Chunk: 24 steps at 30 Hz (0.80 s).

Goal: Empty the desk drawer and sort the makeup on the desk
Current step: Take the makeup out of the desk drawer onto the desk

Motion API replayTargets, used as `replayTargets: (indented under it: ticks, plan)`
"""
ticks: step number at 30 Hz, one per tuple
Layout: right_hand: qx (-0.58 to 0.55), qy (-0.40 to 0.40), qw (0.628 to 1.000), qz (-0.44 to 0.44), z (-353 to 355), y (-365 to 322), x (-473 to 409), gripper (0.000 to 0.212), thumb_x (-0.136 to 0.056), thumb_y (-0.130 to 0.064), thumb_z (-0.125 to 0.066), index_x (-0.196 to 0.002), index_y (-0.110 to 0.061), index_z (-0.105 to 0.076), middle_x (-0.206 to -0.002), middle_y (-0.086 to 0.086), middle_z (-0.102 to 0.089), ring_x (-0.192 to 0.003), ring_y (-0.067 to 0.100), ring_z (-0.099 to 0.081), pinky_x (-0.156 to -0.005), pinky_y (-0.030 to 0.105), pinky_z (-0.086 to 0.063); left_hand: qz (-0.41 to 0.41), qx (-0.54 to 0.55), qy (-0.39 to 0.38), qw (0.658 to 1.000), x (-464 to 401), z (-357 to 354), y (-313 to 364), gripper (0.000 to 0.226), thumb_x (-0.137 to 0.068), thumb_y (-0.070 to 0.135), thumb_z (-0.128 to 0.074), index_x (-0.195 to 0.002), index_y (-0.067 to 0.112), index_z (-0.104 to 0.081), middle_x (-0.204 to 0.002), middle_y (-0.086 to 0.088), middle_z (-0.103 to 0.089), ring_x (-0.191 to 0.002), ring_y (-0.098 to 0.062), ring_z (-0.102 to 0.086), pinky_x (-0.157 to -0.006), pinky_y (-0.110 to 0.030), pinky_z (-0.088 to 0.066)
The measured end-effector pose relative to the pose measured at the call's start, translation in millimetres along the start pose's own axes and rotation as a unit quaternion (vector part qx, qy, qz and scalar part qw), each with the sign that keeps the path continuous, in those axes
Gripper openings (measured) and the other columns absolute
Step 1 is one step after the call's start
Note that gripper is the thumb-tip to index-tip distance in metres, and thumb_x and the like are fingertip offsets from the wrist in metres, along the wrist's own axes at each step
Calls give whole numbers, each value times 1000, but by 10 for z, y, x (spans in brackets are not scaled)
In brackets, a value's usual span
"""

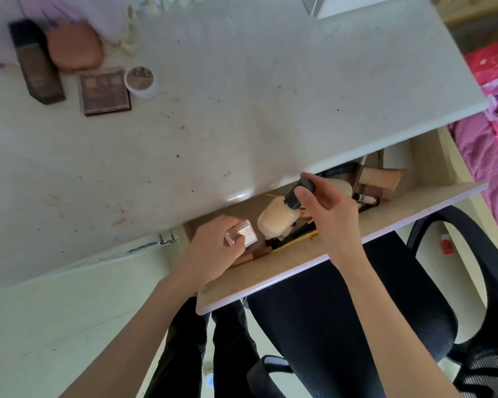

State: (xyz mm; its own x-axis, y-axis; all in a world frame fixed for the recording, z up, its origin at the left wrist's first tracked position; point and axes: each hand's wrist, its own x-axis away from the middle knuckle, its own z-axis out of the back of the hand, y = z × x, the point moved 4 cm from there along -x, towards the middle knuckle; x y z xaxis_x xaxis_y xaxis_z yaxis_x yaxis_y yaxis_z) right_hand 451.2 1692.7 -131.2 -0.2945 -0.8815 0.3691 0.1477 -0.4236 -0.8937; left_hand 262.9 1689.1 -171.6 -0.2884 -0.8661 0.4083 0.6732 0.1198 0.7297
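The desk drawer (314, 262) stands pulled open under the white desk (227, 124). My right hand (331, 214) grips the dark pump cap of a beige foundation bottle (276, 219) and holds it tilted above the drawer. My left hand (213, 248) holds a small clear square compact (241, 235) at the drawer's left end. Several pencils, tubes and bottles (371, 185) lie in the drawer. At the desk's far left lie a brown foundation bottle (36, 64), a tan pouch (74, 51), an eyeshadow palette (104, 91) and a round white jar (141, 81).
A black office chair (443, 282) stands below the drawer, against my legs. A bed with pink and red bedding (495, 133) lies to the right. A pale fringed cloth (107, 15) rests at the desk's far left corner.
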Motion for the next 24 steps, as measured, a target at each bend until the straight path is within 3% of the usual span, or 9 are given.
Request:
replayTargets:
  ticks: [4, 8, 15, 17, 20, 22, 24]
  plan:
    - [13, -3, 999, 53, -134, -480, -229, 15, -89, -16, -61, -103, -21, -63, -89, -16, -64, -77, -13, -59, -72, 5, -46, 26, 69, 117, 990, -173, 610, 203, 24, -83, 15, -62, -99, 26, -47, -83, 21, -53, -74, 4, -54, -61, 0, -37]
    - [33, -25, 992, 118, -478, -942, -605, 11, -88, -13, -61, -95, -21, -63, -84, -16, -62, -71, -12, -58, -73, 6, -45, 19, 31, 206, 978, -598, 1090, 167, 15, -86, 15, -60, -100, 19, -55, -86, 10, -58, -76, -9, -52, -61, -2, -31]
    - [60, -67, 991, 100, -1172, -1211, -1390, 21, -85, -19, -62, -76, -1, -68, -75, 16, -64, -71, 18, -54, -83, 49, -50, -12, -79, 246, 966, -1138, 1401, 145, 25, -90, 9, -49, -114, 11, -54, -114, -10, -54, -97, -22, -53, -74, -18, -33]
    - [45, -83, 994, 58, -1285, -1251, -1609, 17, -86, -20, -65, -75, -8, -67, -79, 13, -65, -76, 22, -59, -85, 46, -52, -35, -126, 256, 958, -1285, 1488, 206, 27, -91, 6, -46, -117, 8, -51, -117, -13, -47, -98, -25, -52, -75, -20, -30]
    - [26, -104, 994, 11, -1385, -1333, -1896, 17, -86, -20, -67, -88, -3, -65, -90, 14, -67, -84, 26, -64, -81, 35, -54, -56, -198, 264, 942, -1536, 1642, 291, 29, -93, 8, -44, -121, 10, -49, -117, -13, -48, -104, -27, -50, -86, -27, -29]
    - [26, -105, 994, 4, -1444, -1408, -2052, 21, -85, -20, -68, -94, -2, -64, -92, 13, -67, -83, 23, -64, -79, 30, -54, -48, -206, 259, 942, -1724, 1758, 280, 27, -93, 8, -44, -119, 9, -50, -116, -14, -48, -103, -31, -51, -89, -37, -38]
    - [28, -95, 995, -3, -1529, -1492, -2208, 22, -83, -19, -70, -95, -2, -64, -87, 10, -66, -80, 22, -63, -75, 28, -54, -42, -171, 260, 949, -1893, 1887, 238, 27, -91, 6, -46, -117, 7, -52, -116, -16, -48, -103, -31, -51, -87, -35, -39]
